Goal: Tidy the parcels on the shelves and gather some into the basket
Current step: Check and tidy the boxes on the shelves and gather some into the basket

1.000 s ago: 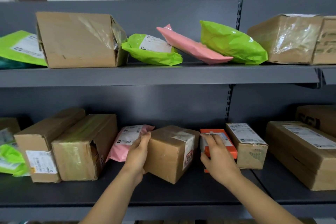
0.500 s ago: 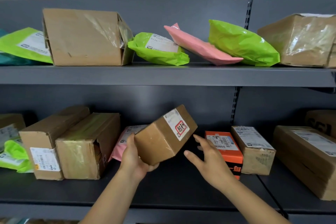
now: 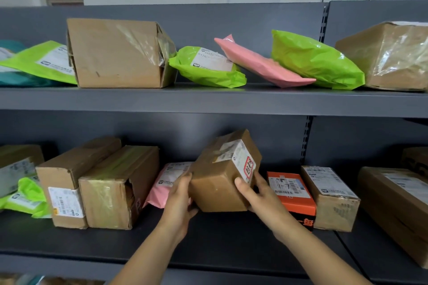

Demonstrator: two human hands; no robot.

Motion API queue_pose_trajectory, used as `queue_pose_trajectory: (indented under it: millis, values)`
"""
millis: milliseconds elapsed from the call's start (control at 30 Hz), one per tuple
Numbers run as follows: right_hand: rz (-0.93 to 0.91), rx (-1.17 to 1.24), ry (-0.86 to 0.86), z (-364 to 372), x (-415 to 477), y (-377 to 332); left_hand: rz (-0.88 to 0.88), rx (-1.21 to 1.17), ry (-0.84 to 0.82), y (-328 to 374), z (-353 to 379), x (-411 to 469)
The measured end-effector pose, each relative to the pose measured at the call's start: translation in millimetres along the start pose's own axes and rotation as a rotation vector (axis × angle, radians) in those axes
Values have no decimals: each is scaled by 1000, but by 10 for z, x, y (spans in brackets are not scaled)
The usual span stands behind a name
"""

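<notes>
— Where's the brown box (image 3: 222, 176)?
— Tilted above the lower shelf (image 3: 208, 238), gripped between both hands: left hand (image 3: 179, 201) at its 8 o'clock, right hand (image 3: 259, 194) at its 4 o'clock, thumb on the front.

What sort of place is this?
Likely a parcel depot or pickup point: grey metal shelves hold taped cardboard boxes and bright plastic mailer bags with shipping labels, and the left hand and right hand grip a small labelled box.
</notes>
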State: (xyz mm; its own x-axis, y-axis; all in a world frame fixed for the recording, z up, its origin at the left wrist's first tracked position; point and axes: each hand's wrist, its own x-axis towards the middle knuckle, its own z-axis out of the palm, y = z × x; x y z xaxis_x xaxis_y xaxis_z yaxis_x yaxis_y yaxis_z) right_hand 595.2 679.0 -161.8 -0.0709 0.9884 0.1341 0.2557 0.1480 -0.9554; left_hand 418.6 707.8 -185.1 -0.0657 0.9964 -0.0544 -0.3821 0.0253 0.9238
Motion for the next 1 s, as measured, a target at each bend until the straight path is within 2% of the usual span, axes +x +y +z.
queue_pose_trajectory:
  millis: [100,267,367,433,667,833,1000]
  values:
    - [26,64,-4,-30,44,-77,73,154,-47,-55,-27,-9]
    - [82,-21,20,-41,101,-80,150,264,-175,-128,-34,-76]
    - [37,-94,56,-30,104,-68,222,451,-243,-142,-27,-145]
    - [-22,-208,81,-29,72,-72,268,518,-227,-132,-13,-158]
    - [-277,-635,26,-23,-96,-41,402,662,-43,57,-142,-128]
    - [-322,-720,0,47,-249,-72,459,772,-169,216,-303,-201]
    - [-304,-795,62,281,-445,-132,486,652,-281,268,-485,-266]
